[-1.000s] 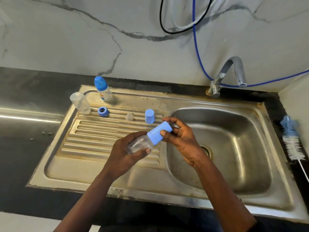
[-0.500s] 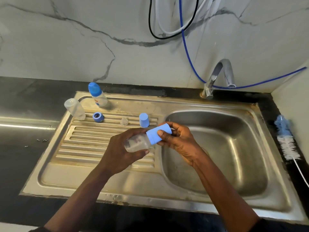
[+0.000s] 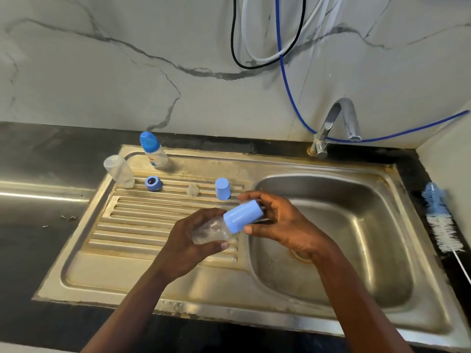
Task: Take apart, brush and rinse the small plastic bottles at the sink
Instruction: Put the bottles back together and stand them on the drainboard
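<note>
A pale, grey-veined marble wall (image 3: 102, 72) is rising behind a dark tabletop (image 3: 33, 238), a streak of light (image 3: 38, 194) glinting at left, as black, white and blue hoses (image 3: 278, 34) are hanging overhead.

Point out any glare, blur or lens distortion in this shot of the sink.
Head view: a glare streak crosses the steel counter at left, and the sink wall shines; the brush at the right edge is soft; the wide lens makes the capped bottle behind seem to lean; the held bottle is sharp.
</note>
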